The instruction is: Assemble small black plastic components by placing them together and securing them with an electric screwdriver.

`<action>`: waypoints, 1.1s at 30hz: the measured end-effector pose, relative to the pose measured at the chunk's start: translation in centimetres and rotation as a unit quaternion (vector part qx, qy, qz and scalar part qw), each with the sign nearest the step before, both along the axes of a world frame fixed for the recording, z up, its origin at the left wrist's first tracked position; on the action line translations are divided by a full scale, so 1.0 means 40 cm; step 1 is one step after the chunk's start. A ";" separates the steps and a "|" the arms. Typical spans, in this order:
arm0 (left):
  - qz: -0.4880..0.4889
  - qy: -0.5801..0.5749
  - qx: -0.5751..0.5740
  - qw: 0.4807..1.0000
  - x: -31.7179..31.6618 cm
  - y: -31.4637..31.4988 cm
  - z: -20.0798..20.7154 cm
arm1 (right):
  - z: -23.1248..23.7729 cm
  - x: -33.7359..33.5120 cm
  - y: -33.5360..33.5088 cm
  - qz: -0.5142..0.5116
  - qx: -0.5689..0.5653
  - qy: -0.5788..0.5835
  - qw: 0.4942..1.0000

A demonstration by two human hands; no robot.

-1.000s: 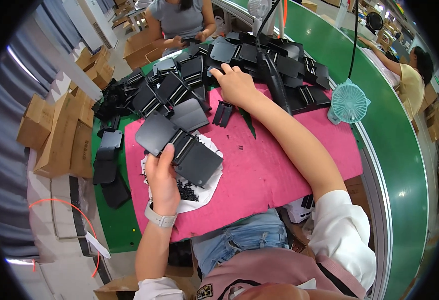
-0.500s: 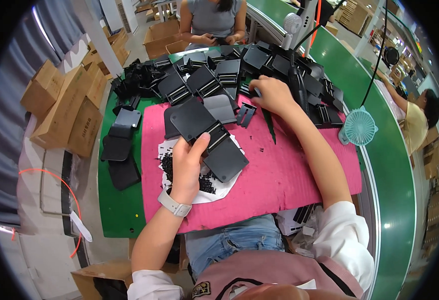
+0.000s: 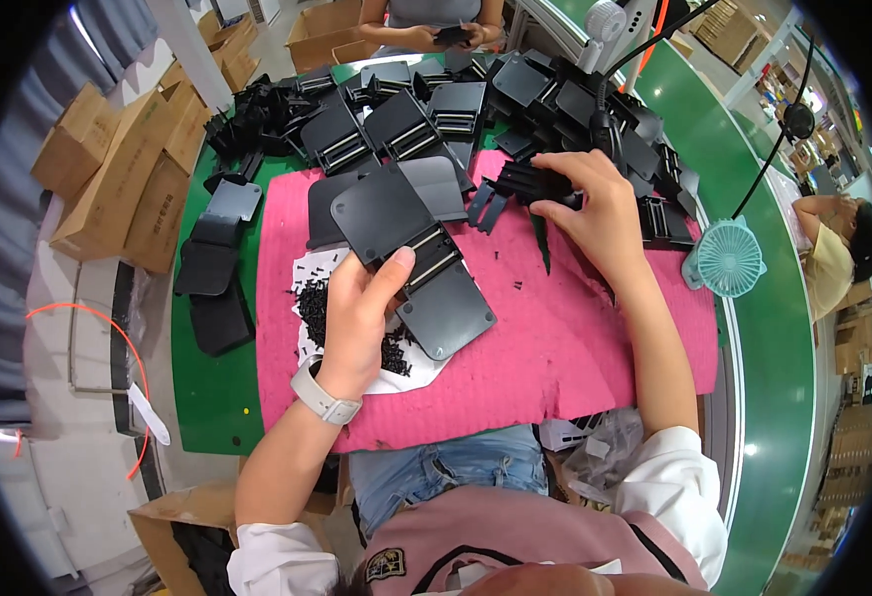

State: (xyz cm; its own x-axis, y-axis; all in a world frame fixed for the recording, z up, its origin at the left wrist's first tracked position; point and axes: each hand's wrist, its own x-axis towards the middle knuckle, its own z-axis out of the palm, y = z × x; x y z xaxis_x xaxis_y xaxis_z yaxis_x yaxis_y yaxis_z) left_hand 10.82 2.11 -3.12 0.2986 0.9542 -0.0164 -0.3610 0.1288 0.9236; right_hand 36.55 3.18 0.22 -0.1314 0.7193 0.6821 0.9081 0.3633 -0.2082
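My left hand (image 3: 361,313) grips a black two-plate bracket (image 3: 386,219), whose flat rounded plates are joined by a middle section with metal rods. The thumb presses near those rods. Further right, my right hand (image 3: 590,204) is closed around a dark ribbed plastic piece (image 3: 527,183), partly hidden by the fingers. Just left of it on the pink mat lies a small black slotted part (image 3: 486,206). Under the held bracket, many small black screws (image 3: 315,310) lie on a white sheet (image 3: 426,373).
More black brackets (image 3: 396,124) are heaped along the far side of the pink mat (image 3: 495,387). A black powered screwdriver (image 3: 607,139) hangs behind my right hand. A teal fan (image 3: 728,258) stands at the right edge. Across the table, another person's hands (image 3: 453,38) hold a dark piece.
My right hand has drawn back from the heap, toward me and to the right, bringing the ribbed piece with it. My left hand still holds the bracket. The whole view has shifted slightly.
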 end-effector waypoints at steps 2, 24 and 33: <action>0.001 -0.002 -0.004 1.000 -0.001 -0.001 0.001 | 0.009 -0.001 -0.015 0.007 -0.140 0.145 0.979; -0.070 0.033 0.065 0.995 0.004 -0.012 -0.012 | 0.034 -0.132 -0.098 0.194 -0.324 0.521 0.766; -0.096 0.005 0.111 0.989 0.016 -0.020 -0.027 | -0.003 -0.151 -0.098 0.153 -0.197 0.284 0.926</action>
State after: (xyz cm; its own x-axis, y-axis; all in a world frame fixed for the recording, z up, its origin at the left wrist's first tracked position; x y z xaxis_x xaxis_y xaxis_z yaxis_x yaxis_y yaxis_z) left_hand 11.45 1.30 -4.20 0.4753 0.8606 0.1828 -0.3409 -0.0113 0.9400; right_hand 30.49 -0.74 0.10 -0.0699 0.9155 0.3961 0.4788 0.3792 -0.7918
